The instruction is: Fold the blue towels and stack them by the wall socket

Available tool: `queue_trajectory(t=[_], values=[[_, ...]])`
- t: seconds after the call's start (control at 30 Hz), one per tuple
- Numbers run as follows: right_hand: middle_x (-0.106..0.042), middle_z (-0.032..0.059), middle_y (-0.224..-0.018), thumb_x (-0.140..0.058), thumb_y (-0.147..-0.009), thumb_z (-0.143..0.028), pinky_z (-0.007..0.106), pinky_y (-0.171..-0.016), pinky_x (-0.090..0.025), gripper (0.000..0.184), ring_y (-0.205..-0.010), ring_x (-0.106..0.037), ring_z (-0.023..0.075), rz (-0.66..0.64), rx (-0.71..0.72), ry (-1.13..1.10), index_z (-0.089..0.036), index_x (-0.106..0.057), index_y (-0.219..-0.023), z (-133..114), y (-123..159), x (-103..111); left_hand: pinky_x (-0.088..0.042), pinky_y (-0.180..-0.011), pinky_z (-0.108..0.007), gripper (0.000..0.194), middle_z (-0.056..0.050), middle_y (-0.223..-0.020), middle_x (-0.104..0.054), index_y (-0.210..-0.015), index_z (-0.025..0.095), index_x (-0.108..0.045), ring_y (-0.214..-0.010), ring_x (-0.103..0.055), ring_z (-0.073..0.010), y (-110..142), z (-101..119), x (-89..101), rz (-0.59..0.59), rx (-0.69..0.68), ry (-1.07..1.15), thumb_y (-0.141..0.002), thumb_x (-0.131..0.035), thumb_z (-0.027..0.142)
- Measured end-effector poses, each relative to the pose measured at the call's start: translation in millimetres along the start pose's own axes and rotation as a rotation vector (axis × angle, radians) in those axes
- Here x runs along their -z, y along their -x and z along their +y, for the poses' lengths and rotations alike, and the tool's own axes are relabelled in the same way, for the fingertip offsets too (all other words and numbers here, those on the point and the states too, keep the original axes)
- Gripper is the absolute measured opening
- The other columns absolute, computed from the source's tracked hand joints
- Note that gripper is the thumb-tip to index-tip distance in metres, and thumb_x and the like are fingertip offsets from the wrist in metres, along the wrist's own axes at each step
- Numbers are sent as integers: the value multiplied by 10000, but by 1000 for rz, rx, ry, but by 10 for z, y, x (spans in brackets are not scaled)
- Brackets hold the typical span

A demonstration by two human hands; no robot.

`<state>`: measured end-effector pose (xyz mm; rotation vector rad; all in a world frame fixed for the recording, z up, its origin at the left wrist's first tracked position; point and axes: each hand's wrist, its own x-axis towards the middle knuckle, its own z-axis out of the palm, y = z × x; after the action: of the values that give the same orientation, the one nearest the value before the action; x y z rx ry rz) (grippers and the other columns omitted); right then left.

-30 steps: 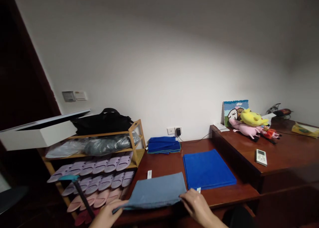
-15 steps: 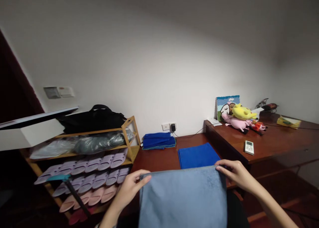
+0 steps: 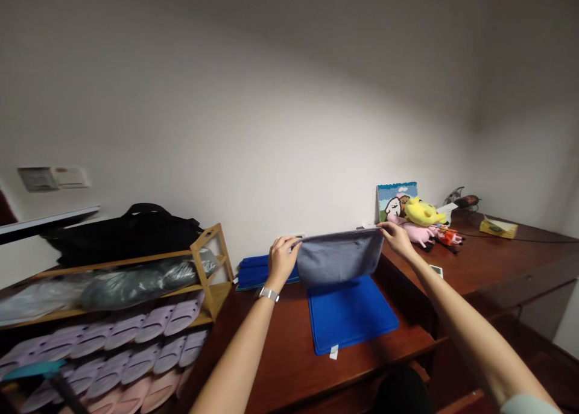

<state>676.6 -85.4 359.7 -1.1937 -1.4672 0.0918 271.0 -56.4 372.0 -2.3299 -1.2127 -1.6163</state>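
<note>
A grey-blue cloth (image 3: pixel 339 258) hangs between my two hands, its upper edge stretched nearly level. My left hand (image 3: pixel 283 262) pinches its left top corner, and my right hand (image 3: pixel 394 238) pinches the right one. Below and partly behind its lower edge, a folded bright blue cloth (image 3: pixel 353 317) lies flat on the low brown table (image 3: pixel 280 366), with a white tag at its front edge. Another pile of folded blue cloth (image 3: pixel 256 272) lies by the wall, partly covered by my left hand.
To the left stands a wooden shoe rack (image 3: pixel 210 281) with lilac and pink slippers and a black bag (image 3: pixel 126 233) on top. The higher brown desk (image 3: pixel 470 269) on the right bears plush toys (image 3: pixel 423 212), a picture and a yellow tissue packet (image 3: pixel 498 227).
Both hands have carried the grey-blue cloth up and forward, from near my body to over the folded blue cloth. My view has turned slightly to the right.
</note>
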Motion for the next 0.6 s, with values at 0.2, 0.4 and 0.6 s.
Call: queue_trajectory(t=[0.2,0.4,0.6], values=[[-789,73,-1084,-514,-849,-453,450,-1022,-521,353,-1055,-712,264,-33,-100,44,-223,-729,-1010,748,863,-198,-525,-944,-418,306,-78,-1054,-725,-1148,258,-770,-1004,-652,-244,1198,-310,-546,-97,-103,-176,-1002,-513,178],[-787,99,-926,-475,-758,-389,451,-939,-565,245,-960,-742,316,-237,-353,125,-273,-686,-802,1653,2410,-532,-552,-881,-425,380,-60,-1025,-753,-1063,292,-781,-960,-691,-252,2827,-669,-1146,-488,-19,-280,-935,-501,69],[-739,104,-1043,-442,-775,-358,432,-1001,-522,265,-1067,-692,308,-286,-297,178,-278,-665,-892,1970,2803,-651,-566,-901,-423,309,-66,-1103,-746,-1166,305,-736,-1008,-699,-255,3087,-749,-1242,-471,11,-267,-964,-537,182]])
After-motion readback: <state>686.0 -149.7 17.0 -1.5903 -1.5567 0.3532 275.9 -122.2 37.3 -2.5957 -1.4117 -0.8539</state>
